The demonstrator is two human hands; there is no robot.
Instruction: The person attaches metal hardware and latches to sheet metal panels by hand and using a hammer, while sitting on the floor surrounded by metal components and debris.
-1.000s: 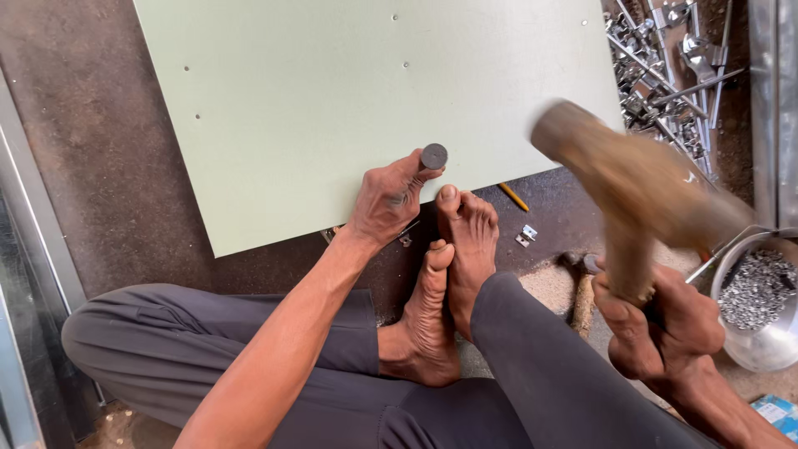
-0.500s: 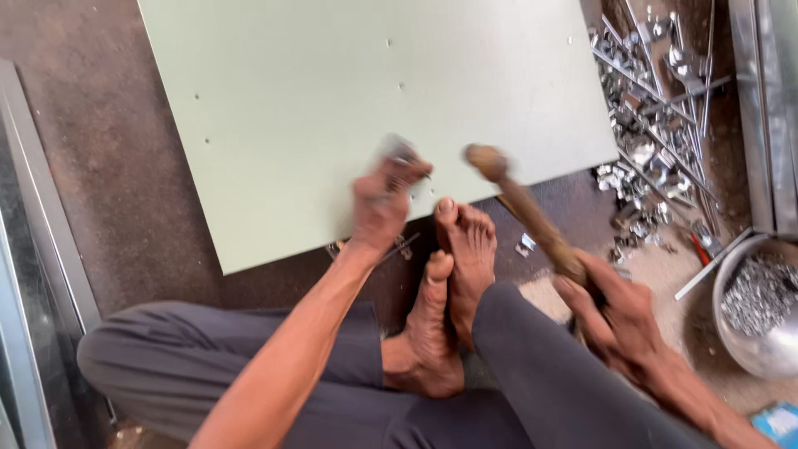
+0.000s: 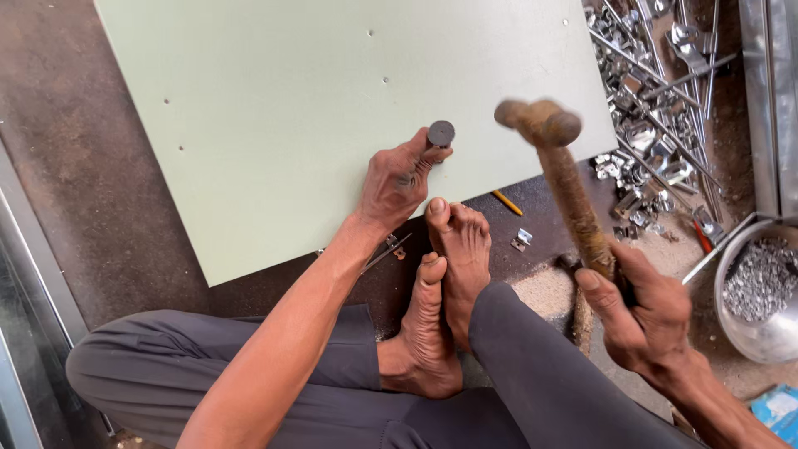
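Fingers [image 3: 416,158] pinch dark, round-topped punch [image 3: 440,133]; hammer [image 3: 559,179] seemingly rusty.

Dusty dark concrete floor [image 3: 91,175] in daylight, with a metal frame rail [image 3: 33,274] along one edge.

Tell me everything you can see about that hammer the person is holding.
The hammer has a worn, brownish wooden handle and a dull, rusty-looking head that is blurred, so its shape is hard to make out. It is raised in the air, head uppermost, leaning slightly left over the near edge of the pale green sheet. The right hand grips the lower end of the handle, fingers wrapped around it. Nothing else touches it. The head hangs just right of the round-topped punch.
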